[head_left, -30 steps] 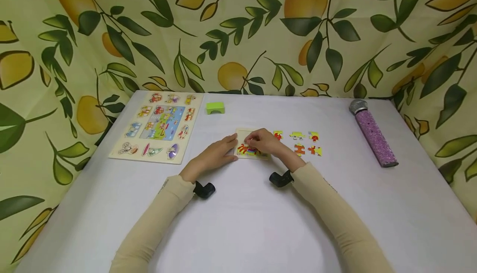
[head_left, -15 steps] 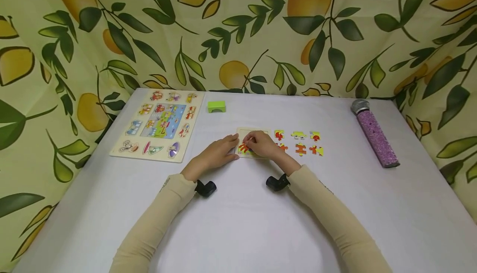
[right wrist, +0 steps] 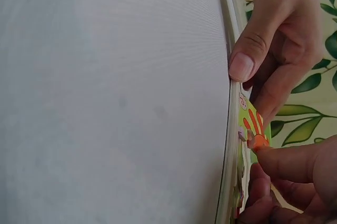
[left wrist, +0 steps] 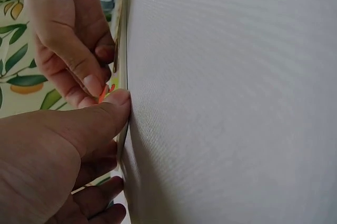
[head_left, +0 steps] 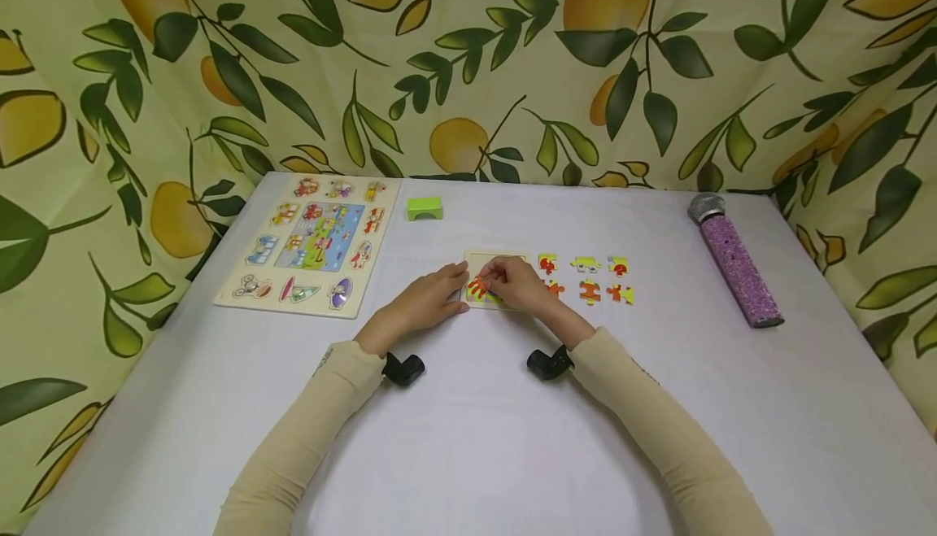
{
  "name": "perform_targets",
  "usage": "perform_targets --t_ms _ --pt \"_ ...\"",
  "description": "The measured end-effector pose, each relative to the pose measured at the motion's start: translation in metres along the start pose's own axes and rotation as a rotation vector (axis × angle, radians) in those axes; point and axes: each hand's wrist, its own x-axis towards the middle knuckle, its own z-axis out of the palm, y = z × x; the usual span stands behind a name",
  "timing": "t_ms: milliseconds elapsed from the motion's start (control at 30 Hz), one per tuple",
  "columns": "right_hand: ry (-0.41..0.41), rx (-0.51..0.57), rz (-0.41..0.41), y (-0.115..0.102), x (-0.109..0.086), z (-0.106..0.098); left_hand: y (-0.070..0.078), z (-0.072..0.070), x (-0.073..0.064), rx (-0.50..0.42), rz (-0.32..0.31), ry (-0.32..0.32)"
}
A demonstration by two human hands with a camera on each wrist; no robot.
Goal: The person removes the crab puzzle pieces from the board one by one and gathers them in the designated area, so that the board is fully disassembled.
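Note:
A small wooden puzzle tray point(head_left: 477, 259) lies mid-table, a red and yellow-green picture showing along its near side. Beside its left edge rests my left hand point(head_left: 430, 298), palm down with fingers extended; its thumb point(left wrist: 120, 99) touches the near rim. Over the tray, my right hand point(head_left: 518, 284) pinches a jigsaw piece point(right wrist: 257, 125) between thumb and fingertips. That piece is yellow-green with red stripes, and stands tilted in the right wrist view. My right fingers cover the tray's middle and right part in the head view.
Several loose jigsaw pieces point(head_left: 590, 292) lie in two rows right of the tray. A larger picture puzzle board point(head_left: 351, 302) is at the left, with a green arch block point(head_left: 424, 209) behind. A glittery purple microphone point(head_left: 739, 268) lies far right. A leaf-patterned curtain point(head_left: 483, 56) surrounds the back.
My right hand has drawn slightly nearer the tray, uncovering more of the red picture at its left. The left hand has stayed at the tray's edge.

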Motion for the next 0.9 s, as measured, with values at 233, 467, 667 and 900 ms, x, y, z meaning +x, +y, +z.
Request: perform_targets --t_ms 233,467,667,900 --pt "0.021 -0.028 -0.015 0.002 -0.001 -0.004 0.001 -0.001 0.001 0.004 0.016 0.008" --pt "0.029 0.037 0.011 0.002 -0.008 -0.012 0.001 0.001 0.001 0.004 0.02 0.008" --pt "0.011 0.125 0.127 0.012 -0.032 -0.045 0.001 0.001 0.001 0.021 0.002 -0.012" --pt "0.009 0.049 0.281 0.05 -0.07 -0.083 0.002 -0.001 0.0 0.047 0.011 -0.006"
